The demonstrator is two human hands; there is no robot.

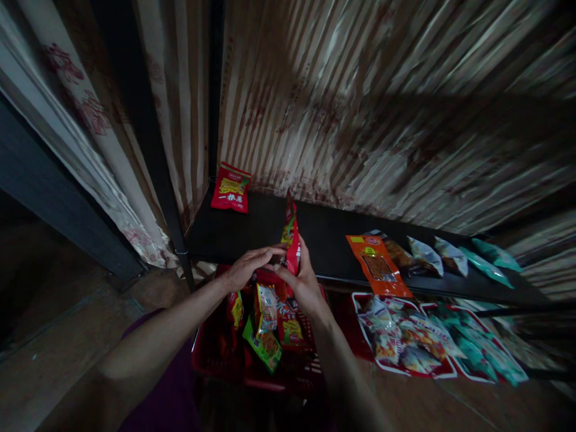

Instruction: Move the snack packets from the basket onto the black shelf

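Observation:
My right hand (302, 282) is closed around the lower end of a red snack packet (291, 237), held upright and edge-on above a red basket (211, 354). My left hand (249, 264) reaches in from the left, fingers together, touching the packet's bottom where the right hand grips it. The basket below holds several snack packets (266, 324) in red, yellow and green. A similar red packet (231, 187) leans against the back wall at the left end of the black shelf (252, 231).
Further right on the shelf lie an orange packet (378, 265), then several silver and teal packets (450, 255). Below, trays hold more snack packets (405, 339). A black shelf post (177, 234) rises at the left. Patterned striped paper covers the walls.

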